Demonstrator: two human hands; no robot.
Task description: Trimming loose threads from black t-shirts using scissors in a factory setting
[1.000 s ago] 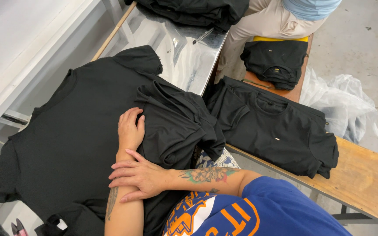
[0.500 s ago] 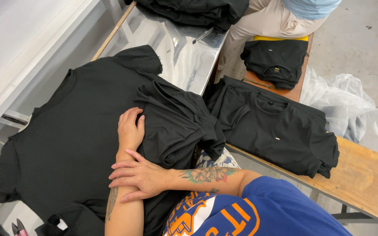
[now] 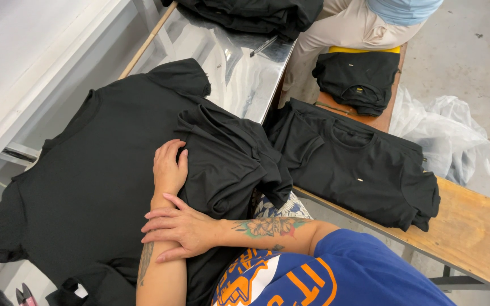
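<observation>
Hands rest crossed on dark cloth close to the body: the right hand [image 3: 180,226] lies flat across the left forearm, fingers spread and holding nothing, while the left hand [image 3: 169,167] lies palm down, fingers loosely together, on a black T-shirt [image 3: 86,181] without gripping it. That shirt is spread out over the near end of the worktop [image 3: 222,79], its sleeve hanging off the left edge. Touching the left hand's fingertips on the right is a pile of black shirts [image 3: 231,156], rumpled and lying partly on the spread shirt. At the bottom left corner a pair of small snips [image 3: 25,294] with red handles shows. To the right, a wooden bench [image 3: 472,226] carries another stack of black shirts [image 3: 353,164] laid flat, with a smaller folded black bundle [image 3: 355,79] beyond it. A crumpled clear plastic bag [image 3: 446,133] lies on the floor past the bench. Farther off, more black garments [image 3: 250,14] are heaped on the shiny far end of the worktop, and a seated person [image 3: 358,25] in pale trousers is just beside them.
</observation>
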